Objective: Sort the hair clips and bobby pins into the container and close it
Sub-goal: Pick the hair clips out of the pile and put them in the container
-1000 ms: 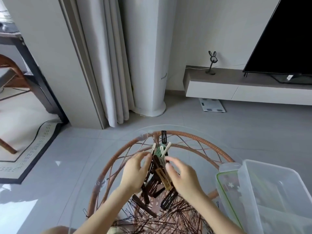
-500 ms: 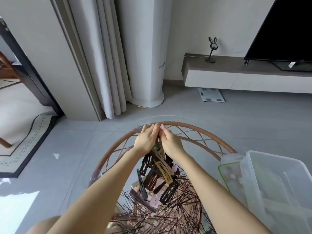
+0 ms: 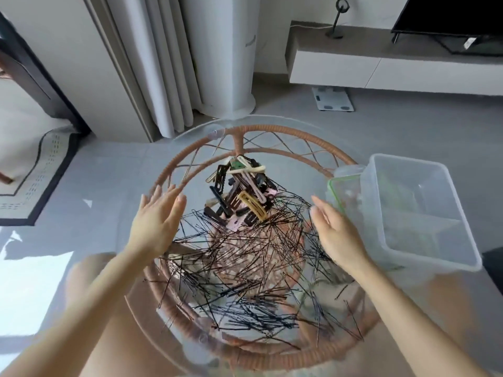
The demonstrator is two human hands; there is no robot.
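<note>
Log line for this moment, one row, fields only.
left hand open, empty | right hand open, empty | hair clips piled on table | bobby pins scattered | container open, right of pile

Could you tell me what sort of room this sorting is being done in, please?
Most likely a home living room: a television stands on a low media cabinet, long curtains hang nearby, and the hair clips lie on a round glass-topped rattan table.

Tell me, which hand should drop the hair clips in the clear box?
Probably the right hand. It hovers open between the hair clips and the clear box, which sits on that side. The left hand, also open, is across the pile.
</note>
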